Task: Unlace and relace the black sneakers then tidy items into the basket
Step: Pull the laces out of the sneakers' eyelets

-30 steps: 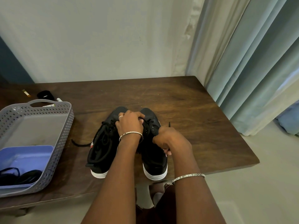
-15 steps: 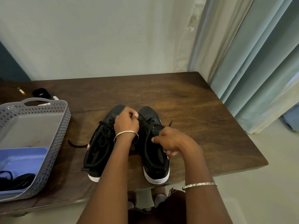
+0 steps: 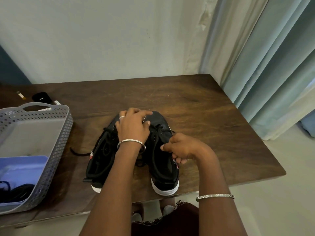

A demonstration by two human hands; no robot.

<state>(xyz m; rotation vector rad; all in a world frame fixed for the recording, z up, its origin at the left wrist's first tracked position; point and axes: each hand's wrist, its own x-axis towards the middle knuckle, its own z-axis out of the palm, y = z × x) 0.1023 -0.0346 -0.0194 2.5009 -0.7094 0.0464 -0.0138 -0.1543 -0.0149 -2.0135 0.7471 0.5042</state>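
— Where are the sneakers point(image 3: 162, 169)?
— Centre of the frame, side by side on the table point(image 3: 213, 120), toes pointing to the wall point(image 3: 110, 40), heels at the near edge.
— And the hands?
— The left hand point(image 3: 133, 128) lies over both toes, fingers bent, thumb at the top crossing of the right shoe's lace point(image 3: 157, 127). It hides that spot, so I can't tell if it pinches anything. The right hand point(image 3: 185, 148) is curled at the right shoe's outer side, thumb against forefinger, pinching the lace there.
— Does anything block the view?
— The left forearm crosses the gap between the shoes and covers part of the left one. A loose lace end trails left of that shoe on the wood.
— What else is around?
— The grey basket point(image 3: 58, 147) sits at the left edge of the frame, well apart from the shoes. Inside it are a blue tray point(image 3: 23, 167) and black cords point(image 3: 16, 193). Behind it, upper left, lie a small black object point(image 3: 41, 97) and a small tube point(image 3: 21, 95). A pale curtain point(image 3: 265, 68) hangs at the right.
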